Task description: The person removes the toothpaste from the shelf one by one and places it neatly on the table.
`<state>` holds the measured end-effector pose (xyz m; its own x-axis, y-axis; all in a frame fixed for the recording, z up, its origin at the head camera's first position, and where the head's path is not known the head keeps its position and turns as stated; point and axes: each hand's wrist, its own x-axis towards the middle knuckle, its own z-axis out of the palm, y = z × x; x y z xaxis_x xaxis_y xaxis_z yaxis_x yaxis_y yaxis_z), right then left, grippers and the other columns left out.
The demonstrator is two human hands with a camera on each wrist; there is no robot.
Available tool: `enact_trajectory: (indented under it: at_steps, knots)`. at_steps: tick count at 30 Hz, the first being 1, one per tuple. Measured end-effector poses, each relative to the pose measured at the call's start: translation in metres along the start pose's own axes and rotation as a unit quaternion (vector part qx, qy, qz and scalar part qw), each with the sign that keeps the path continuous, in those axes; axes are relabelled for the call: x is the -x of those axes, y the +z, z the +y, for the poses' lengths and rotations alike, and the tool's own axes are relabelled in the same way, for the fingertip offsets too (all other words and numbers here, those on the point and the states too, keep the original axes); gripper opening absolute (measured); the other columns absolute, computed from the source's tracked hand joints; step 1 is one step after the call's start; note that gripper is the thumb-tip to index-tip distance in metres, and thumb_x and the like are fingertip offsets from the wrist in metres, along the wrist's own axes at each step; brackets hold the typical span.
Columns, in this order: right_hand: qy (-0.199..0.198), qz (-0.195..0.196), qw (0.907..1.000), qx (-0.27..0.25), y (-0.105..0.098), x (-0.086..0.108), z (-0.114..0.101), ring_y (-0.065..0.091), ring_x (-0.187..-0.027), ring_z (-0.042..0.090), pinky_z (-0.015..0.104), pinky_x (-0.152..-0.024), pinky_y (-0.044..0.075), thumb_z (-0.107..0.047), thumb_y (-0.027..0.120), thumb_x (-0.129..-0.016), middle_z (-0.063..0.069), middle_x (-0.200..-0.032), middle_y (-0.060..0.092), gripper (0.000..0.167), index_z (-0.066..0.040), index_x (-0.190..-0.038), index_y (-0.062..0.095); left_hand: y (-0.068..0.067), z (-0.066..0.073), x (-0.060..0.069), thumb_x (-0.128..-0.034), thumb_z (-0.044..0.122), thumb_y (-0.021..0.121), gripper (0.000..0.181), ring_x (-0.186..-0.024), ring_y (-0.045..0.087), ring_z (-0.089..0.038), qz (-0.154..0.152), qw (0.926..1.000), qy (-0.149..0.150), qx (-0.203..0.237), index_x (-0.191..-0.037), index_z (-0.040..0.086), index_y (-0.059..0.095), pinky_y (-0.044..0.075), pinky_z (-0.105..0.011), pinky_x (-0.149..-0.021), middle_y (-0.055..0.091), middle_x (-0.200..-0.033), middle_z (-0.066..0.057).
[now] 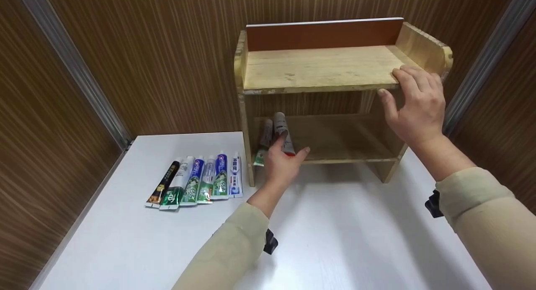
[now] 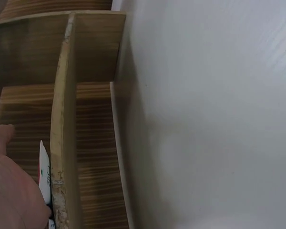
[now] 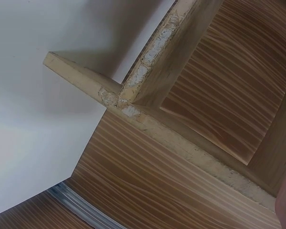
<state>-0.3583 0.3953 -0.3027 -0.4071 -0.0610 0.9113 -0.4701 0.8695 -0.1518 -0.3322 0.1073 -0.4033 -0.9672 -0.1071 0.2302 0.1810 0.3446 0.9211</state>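
On the lower shelf, toward its left end, my left hand point(image 1: 282, 162) is at a white-and-red toothpaste tube point(image 1: 281, 124). Its fingers touch or hover over the tube, and the thumb stands out to the right, away from it. A second tube point(image 1: 266, 133), pale with a green end, lies just left of that one. In the left wrist view part of a white tube point(image 2: 44, 174) shows beside the hand. My right hand point(image 1: 418, 103) rests on the front edge of the wooden rack's point(image 1: 326, 68) top board, near the right corner, fingers over the board and thumb in front.
Several toothpaste tubes point(image 1: 194, 181) lie side by side on the white table point(image 1: 318, 239), left of the rack. Wood-grained walls point(image 1: 176, 63) stand behind and at both sides. The rack's right side panel point(image 3: 76, 78) reaches down to the tabletop.
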Motion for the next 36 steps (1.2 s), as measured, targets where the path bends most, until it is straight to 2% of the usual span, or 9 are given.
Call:
enact_trajectory:
  at_steps: [3, 5, 9, 11, 15, 22, 27, 32, 36]
  knots:
    - [-0.004, 0.000, 1.0000, 0.001, 0.000, 0.000, 0.000, 0.059, -0.126, 0.045, 0.054, -0.117, 0.034, -0.039, 0.066, -0.098, 0.021, -0.131, 0.069, 0.050, 0.001, -0.128, 0.070, 0.003, -0.002, -0.001, -0.0898, 0.024, 0.088, 0.074, -0.148, 0.047, -0.030, 0.004, 0.9997, 0.011, -0.022, -0.154, 0.009, 0.056, 0.040, -0.044, -0.120, 0.050, -0.161, -0.012]
    - [-0.004, 0.000, 1.0000, 0.002, 0.000, 0.000, 0.001, 0.059, -0.126, 0.045, 0.054, -0.117, 0.034, -0.040, 0.066, -0.098, 0.021, -0.131, 0.069, 0.050, 0.000, -0.128, 0.070, 0.005, -0.004, -0.002, -0.0875, 0.017, 0.089, 0.073, -0.146, 0.049, -0.032, 0.013, 0.9989, 0.028, -0.036, -0.153, 0.007, 0.057, 0.042, -0.044, -0.119, 0.050, -0.161, -0.015]
    - [-0.002, 0.001, 1.0000, 0.000, -0.001, 0.001, 0.002, 0.059, -0.127, 0.045, 0.054, -0.117, 0.034, -0.039, 0.066, -0.098, 0.021, -0.131, 0.069, 0.049, 0.000, -0.128, 0.070, 0.007, -0.007, -0.002, -0.0843, 0.006, 0.088, 0.068, -0.134, 0.060, -0.034, 0.030, 0.9957, 0.058, -0.065, -0.147, 0.005, 0.062, 0.050, -0.044, -0.111, 0.058, -0.152, -0.019]
    - [-0.002, 0.001, 1.0000, -0.001, -0.001, 0.001, 0.003, 0.059, -0.127, 0.044, 0.053, -0.117, 0.035, -0.038, 0.066, -0.098, 0.021, -0.130, 0.069, 0.049, 0.000, -0.128, 0.070, 0.008, -0.007, -0.002, -0.0838, 0.003, 0.086, 0.066, -0.128, 0.063, -0.034, 0.030, 0.9945, 0.062, -0.078, -0.146, 0.005, 0.063, 0.052, -0.044, -0.108, 0.061, -0.149, -0.018]
    - [-0.001, 0.000, 1.0000, -0.001, -0.001, 0.001, 0.004, 0.059, -0.127, 0.044, 0.054, -0.117, 0.035, -0.039, 0.067, -0.098, 0.021, -0.131, 0.069, 0.049, 0.000, -0.128, 0.070, 0.007, -0.009, -0.001, -0.0835, 0.003, 0.085, 0.070, -0.128, 0.063, -0.031, 0.005, 0.9956, 0.053, -0.077, -0.149, 0.007, 0.061, 0.050, -0.041, -0.111, 0.061, -0.151, -0.016]
    - [0.004, -0.003, 1.0000, 0.001, -0.001, 0.002, 0.005, 0.058, -0.129, 0.043, 0.054, -0.118, 0.033, -0.039, 0.066, -0.098, 0.021, -0.132, 0.069, 0.049, 0.000, -0.129, 0.070, -0.001, -0.009, 0.003, -0.0841, 0.006, 0.084, 0.077, -0.120, 0.062, -0.027, -0.073, 0.9948, 0.043, -0.058, -0.155, 0.012, 0.056, 0.054, -0.040, -0.106, 0.063, -0.148, -0.012]
    - [0.002, -0.003, 1.0000, 0.003, -0.001, 0.002, 0.006, 0.058, -0.129, 0.044, 0.054, -0.118, 0.034, -0.039, 0.066, -0.098, 0.021, -0.132, 0.069, 0.049, 0.000, -0.129, 0.070, -0.007, -0.008, 0.006, -0.0857, 0.008, 0.083, 0.084, -0.128, 0.057, -0.026, -0.120, 0.9906, 0.020, -0.062, -0.161, 0.022, 0.049, 0.054, -0.040, -0.107, 0.058, -0.153, -0.009]
    - [0.000, -0.002, 1.0000, 0.003, -0.001, 0.003, 0.006, 0.058, -0.128, 0.044, 0.054, -0.117, 0.034, -0.039, 0.066, -0.098, 0.021, -0.131, 0.069, 0.049, 0.000, -0.129, 0.070, -0.010, -0.005, 0.013, -0.0876, 0.012, 0.085, 0.087, -0.139, 0.052, -0.026, -0.136, 0.9886, -0.012, -0.063, -0.163, 0.030, 0.045, 0.056, -0.038, -0.104, 0.053, -0.156, -0.003]
    - [-0.001, -0.001, 1.0000, 0.002, -0.001, 0.002, 0.006, 0.058, -0.127, 0.045, 0.055, -0.117, 0.035, -0.039, 0.067, -0.098, 0.021, -0.131, 0.069, 0.049, 0.000, -0.128, 0.070, -0.010, -0.004, 0.011, -0.0881, 0.013, 0.085, 0.085, -0.139, 0.053, -0.027, -0.137, 0.9879, 0.000, -0.073, -0.163, 0.025, 0.046, 0.054, -0.040, -0.107, 0.054, -0.156, -0.004]
